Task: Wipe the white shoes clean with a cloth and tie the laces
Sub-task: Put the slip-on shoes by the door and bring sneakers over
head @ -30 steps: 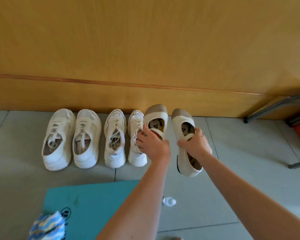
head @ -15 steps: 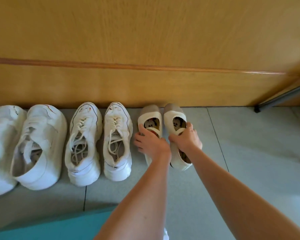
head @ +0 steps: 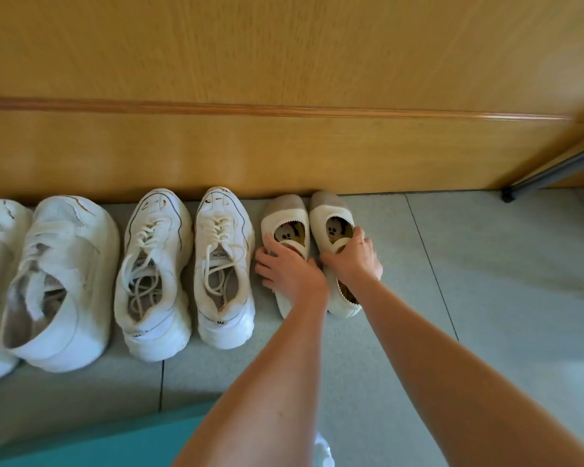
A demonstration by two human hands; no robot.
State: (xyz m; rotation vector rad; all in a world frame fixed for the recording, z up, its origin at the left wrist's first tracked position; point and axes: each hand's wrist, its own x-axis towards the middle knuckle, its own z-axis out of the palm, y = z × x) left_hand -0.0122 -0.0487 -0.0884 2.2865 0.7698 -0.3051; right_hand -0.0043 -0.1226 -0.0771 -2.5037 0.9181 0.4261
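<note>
Fingers (head: 265,262) of my left hand (head: 290,273) are gripping the left flat shoe (head: 285,215); my right hand (head: 354,261) is gripping the right flat shoe (head: 327,210). Both toes are pointing at the wooden wall (head: 284,156), just beside it. Laced white sneakers (head: 223,214) are standing along the same wall, with their laces hanging loose.

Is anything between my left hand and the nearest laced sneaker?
Nothing visible. Your left hand holds the left flat; only a strip of bare floor lies between it and that sneaker.
</note>
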